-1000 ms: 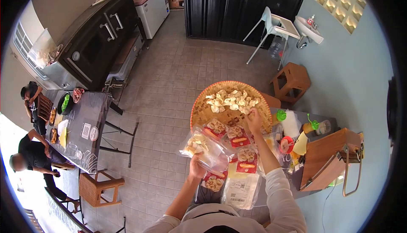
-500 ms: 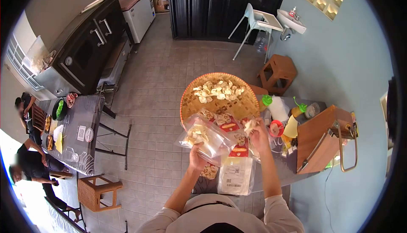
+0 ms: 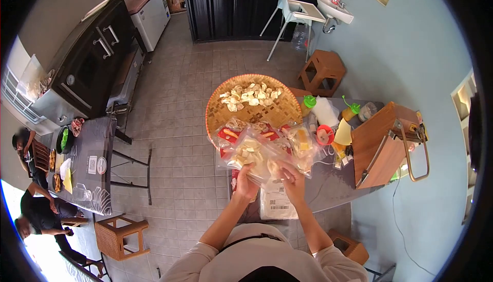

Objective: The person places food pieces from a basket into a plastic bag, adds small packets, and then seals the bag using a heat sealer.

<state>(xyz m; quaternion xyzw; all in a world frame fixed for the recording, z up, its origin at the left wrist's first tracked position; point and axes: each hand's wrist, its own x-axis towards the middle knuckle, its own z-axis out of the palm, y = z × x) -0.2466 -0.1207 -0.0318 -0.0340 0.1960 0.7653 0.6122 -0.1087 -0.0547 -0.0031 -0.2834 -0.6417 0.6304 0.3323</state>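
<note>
My left hand [image 3: 248, 182] grips a clear plastic bag [image 3: 264, 161] from below. Pale, curled chips [image 3: 250, 151] lie inside the bag. At the bag's right end is my right hand [image 3: 292, 183], its fingers closed around a few more chips [image 3: 276, 168], seen partly through or against the plastic. Beyond the bag, a round woven bamboo tray [image 3: 218, 110] carries a heap of loose chips [image 3: 251, 96]. Filled packs with red labels [image 3: 228, 134] lie at its near edge. A further filled clear pack [image 3: 303, 146] rests to the right of my hands.
A stack of bags with a printed label [image 3: 279, 207] lies near the table edge. To the right are a red-rimmed cup [image 3: 324, 134], green-capped bottles [image 3: 351, 111] and a wooden box [image 3: 382, 141] with a metal handle. Two people sit at the left, by another table [image 3: 97, 192].
My right hand has moved left and down with chips to the bag's end. The bag has shifted slightly right in my left hand. The whole view has shifted a little.
</note>
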